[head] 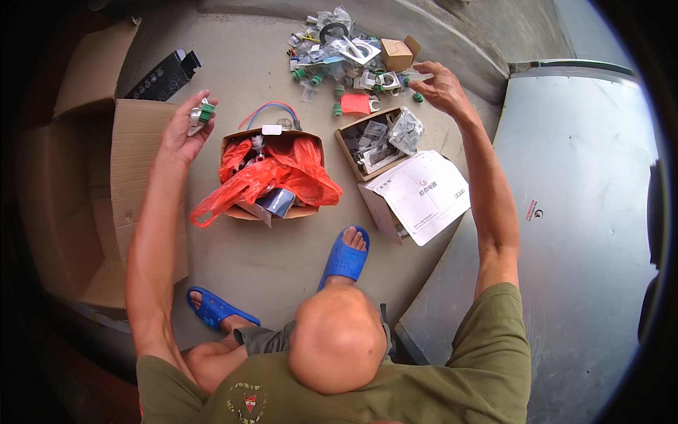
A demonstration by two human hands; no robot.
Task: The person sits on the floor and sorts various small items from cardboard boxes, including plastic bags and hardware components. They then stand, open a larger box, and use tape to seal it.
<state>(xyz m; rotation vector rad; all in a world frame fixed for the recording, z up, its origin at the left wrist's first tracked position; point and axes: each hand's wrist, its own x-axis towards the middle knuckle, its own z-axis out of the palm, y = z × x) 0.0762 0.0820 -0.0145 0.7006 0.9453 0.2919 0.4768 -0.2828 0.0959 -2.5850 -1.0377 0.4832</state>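
My left hand [185,124] is raised over the floor, holding a small green and white plastic fitting [204,113]. On the right, my right hand [437,87] reaches over the edge of a pile of small parts [331,58], fingers spread and curved beside a small brown cardboard box [397,54]. Whether its fingertips touch a part cannot be told. Several green plastic fittings [338,109] and a red packet [355,104] lie along the pile's near edge. A cardboard box [230,139] with red plastic bags [275,169] stands between my arms.
A large open cardboard carton [145,201] stands at the left, with a black box [164,77] behind it. A shallow box of grey parts [348,146] and a white printed box [418,196] sit at the right. Beyond them is a metal panel [572,175]. Red and blue tubing or wire [273,106] curves behind the middle box.
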